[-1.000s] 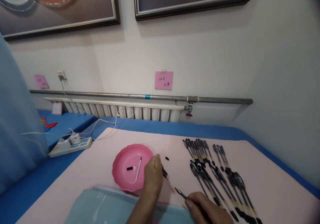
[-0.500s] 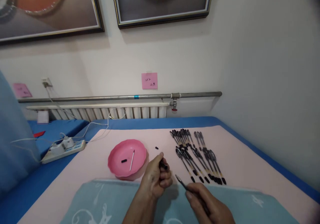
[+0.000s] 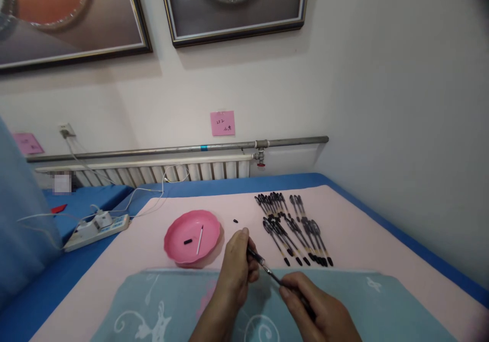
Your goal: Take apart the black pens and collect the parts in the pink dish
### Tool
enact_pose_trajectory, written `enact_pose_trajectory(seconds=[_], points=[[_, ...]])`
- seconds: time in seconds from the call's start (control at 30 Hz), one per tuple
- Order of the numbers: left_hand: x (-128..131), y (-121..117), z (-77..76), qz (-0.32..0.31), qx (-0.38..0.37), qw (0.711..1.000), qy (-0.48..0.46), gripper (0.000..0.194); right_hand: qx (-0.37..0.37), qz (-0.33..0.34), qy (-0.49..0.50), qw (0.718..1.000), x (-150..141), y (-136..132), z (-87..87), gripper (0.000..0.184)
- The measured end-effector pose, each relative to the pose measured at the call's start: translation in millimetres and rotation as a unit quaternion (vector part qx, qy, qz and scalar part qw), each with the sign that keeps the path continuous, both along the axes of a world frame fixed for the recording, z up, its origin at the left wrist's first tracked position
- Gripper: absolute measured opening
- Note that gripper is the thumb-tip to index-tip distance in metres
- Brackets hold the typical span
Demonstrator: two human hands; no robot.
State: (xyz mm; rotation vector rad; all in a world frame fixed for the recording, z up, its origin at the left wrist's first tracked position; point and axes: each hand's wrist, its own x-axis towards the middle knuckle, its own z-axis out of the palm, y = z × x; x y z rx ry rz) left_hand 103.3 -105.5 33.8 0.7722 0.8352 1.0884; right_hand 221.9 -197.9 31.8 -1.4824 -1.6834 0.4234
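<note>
left hand point(image 3: 237, 265): gripping black pen part point(image 3: 255, 255) | right hand point(image 3: 321, 304): pinching slim dark pen piece point(image 3: 274, 277) | pieces end to end, axis left-far to right-near, contact unclear; junction nearer left hand | above blue cloth point(image 3: 183, 301), near its far edge

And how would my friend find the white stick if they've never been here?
On the pink sheet, left of the person's left hand, sits a round pink bowl with a wavy rim. Inside it, the white stick lies to the right of a short black piece. It's the long, thin one, pale with a dark tip at its far end.
</note>
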Motion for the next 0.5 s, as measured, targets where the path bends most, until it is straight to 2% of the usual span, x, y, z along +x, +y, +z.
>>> enact_pose_trajectory(seconds=[0.13, 0.37, 0.5], points=[[-2.2, -4.7, 3.6, -0.003, 0.026, 1.0, -0.001, 0.041, -0.004, -0.008, 0.002, 1.0, 0.2, -1.2, -0.2, 0.021], [-9.1, 5.1, -0.5, -0.03, -0.109, 0.986, -0.122, 0.031, -0.025, -0.006, 0.023, 0.999, 0.1, -4.6, 5.5, 0.021], [-9.9, 8.9, -0.3, -0.05, -0.143, 0.977, -0.148, 0.026, -0.021, -0.003, 0.034, 0.999, 2.7, -3.6, 5.6, 0.02]])
